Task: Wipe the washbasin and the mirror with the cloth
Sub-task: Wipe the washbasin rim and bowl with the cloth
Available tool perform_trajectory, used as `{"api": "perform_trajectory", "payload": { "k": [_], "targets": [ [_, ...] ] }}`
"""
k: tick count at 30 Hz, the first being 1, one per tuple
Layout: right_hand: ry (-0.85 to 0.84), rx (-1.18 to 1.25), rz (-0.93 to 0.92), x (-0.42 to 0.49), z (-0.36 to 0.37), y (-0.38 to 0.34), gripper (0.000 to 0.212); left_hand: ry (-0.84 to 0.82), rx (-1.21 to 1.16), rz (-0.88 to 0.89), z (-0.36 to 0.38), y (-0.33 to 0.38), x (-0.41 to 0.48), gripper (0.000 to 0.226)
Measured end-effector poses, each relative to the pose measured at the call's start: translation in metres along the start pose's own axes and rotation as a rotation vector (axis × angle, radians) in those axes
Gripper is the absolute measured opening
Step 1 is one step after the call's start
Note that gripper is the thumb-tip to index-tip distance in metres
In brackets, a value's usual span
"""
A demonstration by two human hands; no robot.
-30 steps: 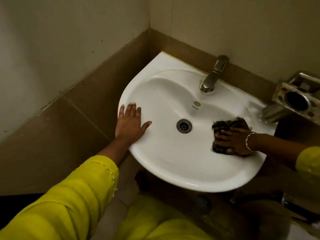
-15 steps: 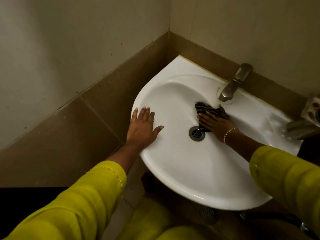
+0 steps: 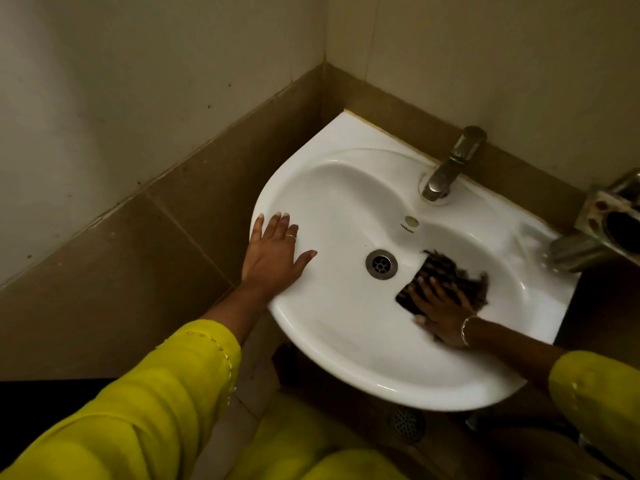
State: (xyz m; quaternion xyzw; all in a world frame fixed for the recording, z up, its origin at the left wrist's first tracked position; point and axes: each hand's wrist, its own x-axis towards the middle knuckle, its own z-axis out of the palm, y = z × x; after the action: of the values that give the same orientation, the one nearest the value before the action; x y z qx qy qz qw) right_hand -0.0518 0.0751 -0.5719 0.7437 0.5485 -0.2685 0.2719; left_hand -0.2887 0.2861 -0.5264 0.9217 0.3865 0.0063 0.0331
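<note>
a person in yellow sleeves leans over a white corner washbasin [image 3: 346, 344]. the left hand [image 3: 273, 252] lies flat and spread on the basin's left rim, grasping nothing, bracing. the right hand [image 3: 443, 311] presses flat, fingers extended, on a dark patterned cloth [image 3: 446, 275] inside the bowl, just right of the metal drain [image 3: 381, 264]; it pins the cloth rather than clenching it.

the cloth looks soft, light and limp, bunched with a frayed far edge; it would likely fold and slide easily on the glossy ceramic, so a flat palm over its middle, or a pinch of a gathered fold, seems the best hold. the basin is rigid and fixed, and probably slick.

a steel tap [image 3: 450, 168] stands at the far rim. at the right edge a metal wall holder [image 3: 613, 223] is cut off. the room is dim and the right hand is blurred. no mirror is in view. whether the cloth is wet cannot be told.
</note>
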Motion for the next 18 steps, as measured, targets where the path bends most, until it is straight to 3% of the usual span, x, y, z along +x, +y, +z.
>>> {"api": "perform_trajectory", "payload": {
  "k": [4, 5, 7, 10, 18],
  "targets": [
    [-0.087, 0.274, -0.265, -0.024, 0.002, -0.041, 0.137, 0.008, -0.018, -0.007, 0.001, 0.001, 0.0, 0.081],
    [-0.068, 0.381, -0.376, -0.024, 0.004, -0.05, 0.132, 0.014, -0.021, -0.01, 0.001, 0.001, 0.0, 0.082],
    [-0.011, 0.637, -0.593, -0.022, 0.005, -0.071, 0.104, 0.028, -0.029, -0.013, 0.001, 0.001, 0.0, 0.082],
    [0.113, 0.834, -0.772, -0.015, -0.008, -0.107, 0.08, 0.051, -0.057, -0.013, 0.001, 0.002, 0.0, 0.078],
    [0.604, 0.262, -0.786, 0.072, -0.07, -0.139, 0.05, 0.099, -0.146, -0.029, 0.0, 0.002, 0.001, 0.082]
  ]
}}
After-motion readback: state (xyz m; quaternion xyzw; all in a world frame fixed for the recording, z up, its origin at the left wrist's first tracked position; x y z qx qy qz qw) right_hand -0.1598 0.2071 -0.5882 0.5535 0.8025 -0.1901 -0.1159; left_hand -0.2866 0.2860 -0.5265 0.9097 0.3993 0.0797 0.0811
